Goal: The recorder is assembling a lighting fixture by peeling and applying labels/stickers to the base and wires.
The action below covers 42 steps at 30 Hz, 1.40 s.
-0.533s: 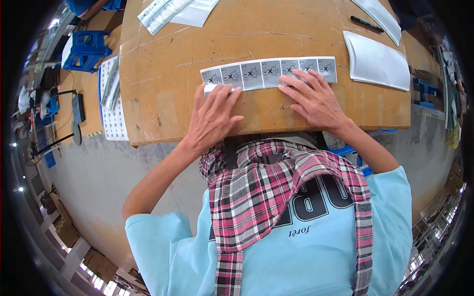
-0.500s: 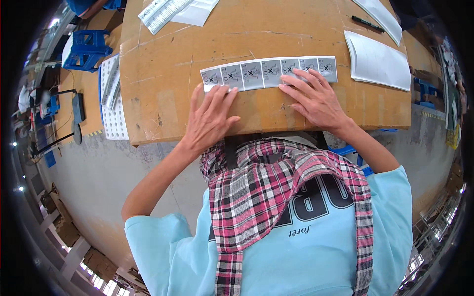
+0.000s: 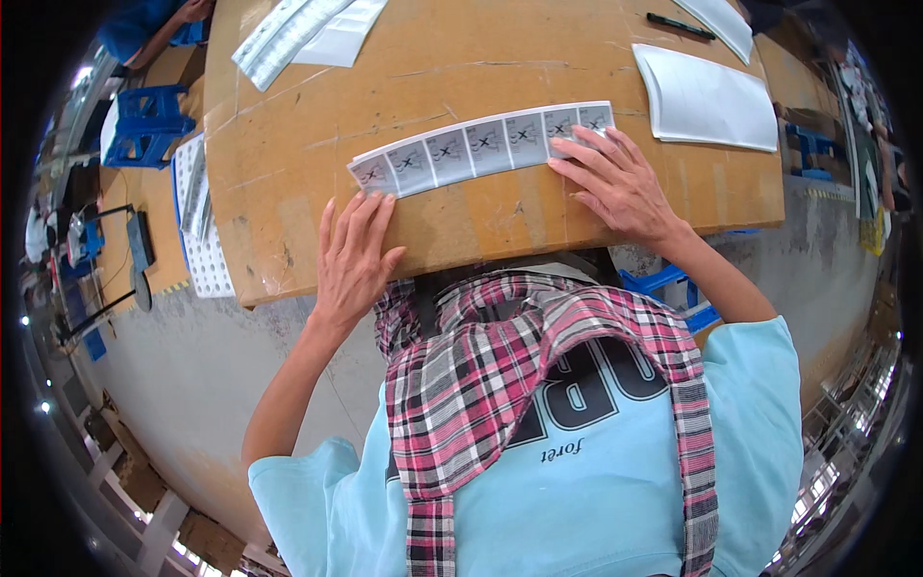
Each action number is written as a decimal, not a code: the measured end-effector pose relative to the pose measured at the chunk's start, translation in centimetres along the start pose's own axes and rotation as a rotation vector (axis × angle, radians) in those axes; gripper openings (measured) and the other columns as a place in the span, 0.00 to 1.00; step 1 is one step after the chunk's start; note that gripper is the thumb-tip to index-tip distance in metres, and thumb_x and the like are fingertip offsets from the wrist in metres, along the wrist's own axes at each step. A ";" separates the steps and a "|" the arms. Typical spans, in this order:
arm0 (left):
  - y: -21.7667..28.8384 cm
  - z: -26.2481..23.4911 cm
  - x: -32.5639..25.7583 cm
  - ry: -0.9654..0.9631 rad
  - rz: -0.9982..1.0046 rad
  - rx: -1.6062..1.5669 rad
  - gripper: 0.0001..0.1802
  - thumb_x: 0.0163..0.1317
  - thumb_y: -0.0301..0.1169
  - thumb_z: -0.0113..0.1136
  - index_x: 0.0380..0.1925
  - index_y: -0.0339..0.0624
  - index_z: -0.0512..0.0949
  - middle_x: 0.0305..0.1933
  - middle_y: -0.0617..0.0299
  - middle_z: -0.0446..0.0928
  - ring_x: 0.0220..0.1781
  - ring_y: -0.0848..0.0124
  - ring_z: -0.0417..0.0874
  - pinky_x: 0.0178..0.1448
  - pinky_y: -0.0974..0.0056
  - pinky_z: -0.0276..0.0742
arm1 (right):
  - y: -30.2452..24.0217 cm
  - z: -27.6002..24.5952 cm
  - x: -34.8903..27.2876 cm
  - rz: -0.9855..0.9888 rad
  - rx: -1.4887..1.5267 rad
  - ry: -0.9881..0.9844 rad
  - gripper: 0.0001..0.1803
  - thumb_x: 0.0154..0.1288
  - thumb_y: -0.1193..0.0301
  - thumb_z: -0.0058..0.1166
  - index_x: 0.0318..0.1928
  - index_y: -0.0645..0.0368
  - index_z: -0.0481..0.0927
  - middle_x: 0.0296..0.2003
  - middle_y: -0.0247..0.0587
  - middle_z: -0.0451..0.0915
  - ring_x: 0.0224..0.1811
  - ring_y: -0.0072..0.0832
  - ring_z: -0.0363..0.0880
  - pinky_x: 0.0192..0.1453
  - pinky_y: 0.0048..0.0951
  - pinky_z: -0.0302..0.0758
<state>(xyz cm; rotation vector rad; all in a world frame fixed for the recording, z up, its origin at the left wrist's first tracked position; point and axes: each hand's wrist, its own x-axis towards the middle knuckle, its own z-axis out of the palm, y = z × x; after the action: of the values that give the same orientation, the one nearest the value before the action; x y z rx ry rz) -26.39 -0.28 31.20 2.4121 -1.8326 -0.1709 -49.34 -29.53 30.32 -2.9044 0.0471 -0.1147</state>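
Note:
A strip of silver-grey labels (image 3: 481,149) with black print and a white margin lies on the brown tabletop (image 3: 461,226) in front of me. My left hand (image 3: 354,255) rests at the strip's left end. Its fingers are stretched out, with the fingertips at the lower left corner and the thumb apart. My right hand (image 3: 620,188) lies over the right end, fingers spread flat and partly covering the last labels. Neither hand grips anything.
White paper sheets (image 3: 707,101) lie at the right, with a black pen (image 3: 680,26) beyond them. More silver label sheets (image 3: 284,38) are at the far left. Blue stools (image 3: 149,125) and a perforated white board (image 3: 207,260) stand left of the table. Another person's arm (image 3: 163,38) shows at upper left.
My left hand has slid left along the strip to its end corner. My right hand sits closer to the right end, so more labels show between the hands. The whole view has shifted slightly.

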 end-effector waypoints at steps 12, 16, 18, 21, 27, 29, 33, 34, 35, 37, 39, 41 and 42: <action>-0.7 0.2 0.1 -0.014 0.033 -0.001 0.29 0.64 0.42 0.51 0.63 0.41 0.65 0.64 0.56 0.64 0.69 0.58 0.62 0.75 0.49 0.47 | 1.7 -0.8 -3.5 0.174 -0.076 0.125 0.20 0.61 0.68 0.55 0.55 0.50 0.76 0.62 0.33 0.69 0.67 0.33 0.63 0.72 0.42 0.56; -0.9 1.0 -0.2 0.012 0.011 -0.046 0.29 0.66 0.43 0.49 0.64 0.39 0.64 0.64 0.56 0.64 0.69 0.58 0.61 0.75 0.49 0.47 | 1.3 -0.9 -3.4 0.209 -0.110 0.150 0.18 0.61 0.69 0.54 0.53 0.52 0.77 0.60 0.33 0.70 0.66 0.33 0.63 0.71 0.42 0.57; -1.0 1.0 -0.5 0.006 -0.002 -0.053 0.30 0.67 0.44 0.47 0.64 0.38 0.64 0.64 0.55 0.64 0.70 0.59 0.60 0.75 0.49 0.45 | 1.1 -1.1 -3.3 0.231 -0.189 0.150 0.16 0.61 0.70 0.54 0.51 0.54 0.78 0.58 0.34 0.71 0.67 0.34 0.62 0.69 0.42 0.58; -1.0 0.6 -0.6 0.021 0.000 0.003 0.30 0.65 0.42 0.51 0.63 0.39 0.65 0.63 0.56 0.64 0.69 0.61 0.61 0.75 0.47 0.42 | -0.3 -2.7 -1.9 0.280 -0.237 0.182 0.16 0.59 0.69 0.56 0.49 0.55 0.78 0.54 0.37 0.72 0.63 0.38 0.65 0.66 0.41 0.60; -1.1 0.0 1.8 0.119 0.006 0.018 0.21 0.58 0.34 0.60 0.51 0.42 0.73 0.44 0.60 0.72 0.53 0.66 0.72 0.68 0.49 0.52 | -1.0 -0.5 1.6 0.371 -0.071 0.309 0.12 0.53 0.66 0.62 0.35 0.58 0.77 0.41 0.41 0.69 0.49 0.40 0.68 0.53 0.39 0.67; -0.8 -0.2 3.3 0.156 -0.012 0.014 0.18 0.58 0.34 0.60 0.49 0.44 0.73 0.40 0.61 0.72 0.50 0.66 0.73 0.65 0.50 0.54 | -0.5 -0.1 2.8 0.479 0.061 0.333 0.15 0.52 0.66 0.64 0.36 0.59 0.75 0.41 0.41 0.69 0.51 0.40 0.67 0.52 0.37 0.68; -0.2 -0.3 4.6 0.082 -0.014 -0.051 0.13 0.58 0.32 0.60 0.43 0.48 0.76 0.35 0.62 0.71 0.46 0.66 0.73 0.59 0.54 0.59 | 0.1 -0.7 4.2 0.520 0.064 0.510 0.15 0.56 0.65 0.63 0.38 0.60 0.75 0.41 0.42 0.69 0.46 0.38 0.71 0.49 0.37 0.71; -0.4 -0.1 4.8 0.085 -0.016 -0.045 0.13 0.58 0.32 0.60 0.43 0.48 0.76 0.35 0.62 0.71 0.46 0.66 0.73 0.59 0.54 0.59 | 0.3 -0.3 4.9 0.603 0.288 0.514 0.17 0.57 0.65 0.62 0.41 0.61 0.74 0.42 0.43 0.70 0.41 0.36 0.74 0.45 0.36 0.73; -0.5 0.2 5.2 0.122 0.001 -0.059 0.12 0.56 0.31 0.61 0.42 0.46 0.77 0.36 0.61 0.72 0.45 0.65 0.74 0.57 0.55 0.60 | 0.4 -0.1 5.5 0.685 0.508 0.515 0.18 0.59 0.65 0.62 0.43 0.62 0.73 0.42 0.44 0.71 0.37 0.34 0.76 0.42 0.34 0.74; -0.7 0.2 6.0 0.163 0.020 -0.069 0.11 0.55 0.30 0.63 0.40 0.45 0.78 0.36 0.60 0.73 0.44 0.64 0.74 0.56 0.57 0.62 | 0.9 0.6 6.9 0.707 0.556 0.546 0.19 0.59 0.65 0.61 0.45 0.63 0.71 0.42 0.46 0.71 0.34 0.31 0.77 0.39 0.32 0.75; -0.5 -0.4 7.4 0.293 0.109 -0.032 0.10 0.53 0.30 0.65 0.36 0.43 0.78 0.43 0.59 0.73 0.47 0.62 0.73 0.55 0.58 0.64 | 1.7 1.6 8.6 0.744 0.688 0.625 0.22 0.59 0.68 0.62 0.48 0.65 0.70 0.42 0.47 0.74 0.32 0.29 0.78 0.38 0.30 0.76; -0.3 -0.9 8.6 0.286 0.101 -0.052 0.13 0.52 0.30 0.65 0.38 0.42 0.77 0.47 0.57 0.71 0.50 0.59 0.73 0.56 0.57 0.65 | 2.8 2.4 10.0 0.739 0.727 0.735 0.23 0.58 0.70 0.62 0.50 0.66 0.69 0.42 0.47 0.74 0.33 0.28 0.78 0.38 0.30 0.77; -0.2 -1.1 9.2 0.275 0.088 -0.077 0.15 0.52 0.29 0.66 0.40 0.42 0.75 0.52 0.55 0.70 0.53 0.56 0.72 0.58 0.57 0.66 | 3.3 2.6 10.6 0.734 0.767 0.838 0.24 0.57 0.72 0.62 0.51 0.67 0.69 0.43 0.46 0.74 0.34 0.28 0.78 0.39 0.30 0.77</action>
<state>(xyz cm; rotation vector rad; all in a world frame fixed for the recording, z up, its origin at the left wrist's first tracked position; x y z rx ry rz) -23.56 -9.04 32.04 2.1729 -1.7672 0.0919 -38.66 -32.59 27.78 -1.7599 0.9418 -0.9424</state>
